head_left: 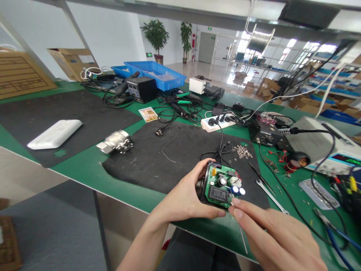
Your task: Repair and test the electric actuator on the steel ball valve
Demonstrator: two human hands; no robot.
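Note:
My left hand (186, 195) is wrapped round a black housing (203, 188), its open side turned up toward me. Inside sits a green circuit board (210, 182) carrying a black relay-like block (218, 194), blue capacitors (238, 191) and a yellow part (213, 172). At the board's lower right corner, my right hand (279, 229) pinches with thumb and fingertips. A thin pale wire-like piece (243, 240) runs down from that pinch; its upper end is hidden by the fingers. Whether it touches the board, I cannot tell.
On the mat are a metal valve (115, 142), a white block (55, 134) and small nuts (243, 151). To the right lie a wrench (272, 196), blue-handled pliers (332, 229), a parts tray (318, 193) and a bench power supply (318, 139). A power strip (217, 122) and cables lie behind.

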